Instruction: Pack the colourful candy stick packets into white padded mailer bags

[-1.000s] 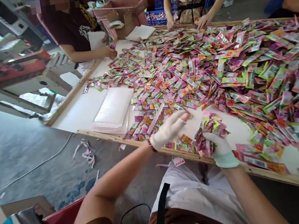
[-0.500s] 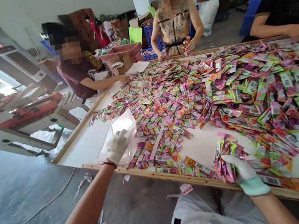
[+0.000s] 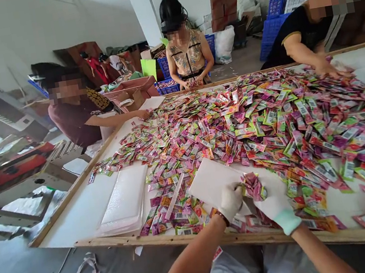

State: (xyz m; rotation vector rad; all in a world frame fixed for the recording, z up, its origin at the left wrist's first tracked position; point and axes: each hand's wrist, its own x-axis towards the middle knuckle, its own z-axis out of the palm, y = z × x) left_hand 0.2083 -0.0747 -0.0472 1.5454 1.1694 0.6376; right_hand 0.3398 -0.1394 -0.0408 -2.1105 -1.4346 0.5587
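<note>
In a white glove, my left hand (image 3: pixel 231 203) pinches the edge of a flat whitish plastic bag (image 3: pixel 208 179) that slants out over the sachets. My gloved right hand (image 3: pixel 275 200), with a mint cuff, is closed around a bunch of small printed sachets (image 3: pixel 253 185). The two hands are close together above the table's front edge, the bunch between them at the bag's near end. Left of them lies a stack of clear plastic bags (image 3: pixel 123 200). Between that stack and my left hand, a thin pale strip (image 3: pixel 175 196) rests on loose sachets.
A wide heap of sachets (image 3: pixel 269 118) covers much of the wood-rimmed table (image 3: pixel 74 218). Three people work around it: one at left (image 3: pixel 74 109), one opposite (image 3: pixel 190 54), one at right (image 3: pixel 305 34). Blue crates (image 3: pixel 272 32) stand behind.
My left hand has come right from the bag stack with one bag in its grip. My right hand has raised the sachet bunch to meet it. The view has shifted.
</note>
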